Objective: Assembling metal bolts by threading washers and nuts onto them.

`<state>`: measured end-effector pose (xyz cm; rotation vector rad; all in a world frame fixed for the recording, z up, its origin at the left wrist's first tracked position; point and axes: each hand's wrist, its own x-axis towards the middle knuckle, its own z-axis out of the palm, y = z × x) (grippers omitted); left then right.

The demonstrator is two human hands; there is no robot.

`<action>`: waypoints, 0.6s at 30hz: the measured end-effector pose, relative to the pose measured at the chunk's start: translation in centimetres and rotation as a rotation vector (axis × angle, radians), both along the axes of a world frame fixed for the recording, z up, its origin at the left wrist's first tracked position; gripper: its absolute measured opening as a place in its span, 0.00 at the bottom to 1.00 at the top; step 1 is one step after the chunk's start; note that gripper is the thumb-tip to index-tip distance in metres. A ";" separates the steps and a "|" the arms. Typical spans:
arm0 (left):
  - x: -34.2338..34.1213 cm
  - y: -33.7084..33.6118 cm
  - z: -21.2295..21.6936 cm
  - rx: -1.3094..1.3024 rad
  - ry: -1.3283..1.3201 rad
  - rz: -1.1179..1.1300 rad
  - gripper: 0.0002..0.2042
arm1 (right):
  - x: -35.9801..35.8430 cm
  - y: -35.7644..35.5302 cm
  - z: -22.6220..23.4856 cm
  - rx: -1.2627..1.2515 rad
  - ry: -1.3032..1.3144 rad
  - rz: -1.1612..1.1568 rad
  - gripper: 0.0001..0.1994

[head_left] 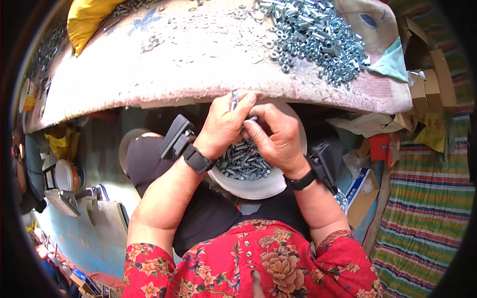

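Note:
Over a white bucket (248,189) between my knees, both hands are close together, fingers curled. My left hand (223,121) is closed on a small shiny metal bolt (234,100) that sticks up beside its thumb. With thumb and forefinger, my right hand (280,134) pinches a small dark metal piece (253,118) next to the left fingertips; the fingers hide most of it, so its kind is unclear. Many short metal bolts (243,161) lie in the bucket below. Each wrist wears a black strap with a dark device.
Ahead stands a cloth-covered table (124,74), its near edge just past my hands. On it are a heap of metal nuts and sleeves (318,39), scattered washers (208,25), a yellow bag (89,22) and a green cloth (392,62). Cardboard boxes (439,79) stand right; a metal stool (107,218) left.

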<state>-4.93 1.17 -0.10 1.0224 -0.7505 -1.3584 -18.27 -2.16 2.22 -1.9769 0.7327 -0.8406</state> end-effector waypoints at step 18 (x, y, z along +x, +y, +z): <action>2.5 0.6 0.9 0.100 -0.049 -0.126 0.13 | -1.7 -17.2 0.2 -0.361 0.140 -0.366 0.08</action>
